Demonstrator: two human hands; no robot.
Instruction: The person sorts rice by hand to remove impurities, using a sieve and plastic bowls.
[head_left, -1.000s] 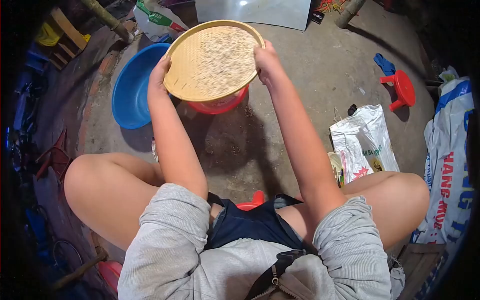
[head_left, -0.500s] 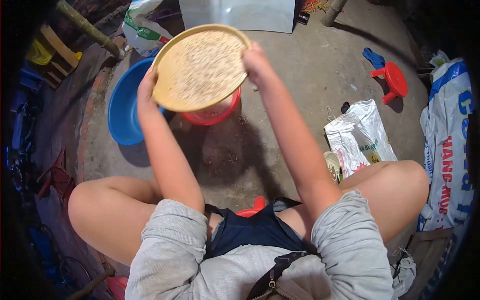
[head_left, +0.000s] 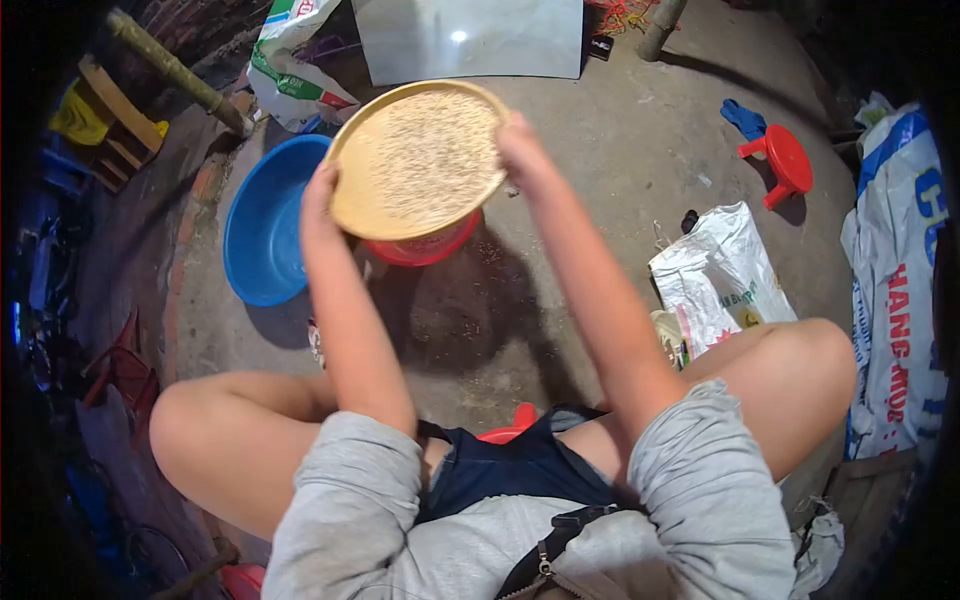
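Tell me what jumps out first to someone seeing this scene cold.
A round woven bamboo tray covered with grain, held up at the centre top by the left hand and right hand on opposite rims. Directly beneath it sits a red basin, with a big blue basin beside it on the concrete floor. A small red stool stands far right.

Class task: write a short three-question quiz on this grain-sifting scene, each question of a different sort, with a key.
1. True or false: both hands grip the woven tray.
2. Which basin sits directly beneath the tray? A) blue basin B) red basin C) a green one
3. Fill in: the small red stool stands on the person's ____ side.

Key
1. True: left hand and right hand hold opposite rims.
2. B
3. right
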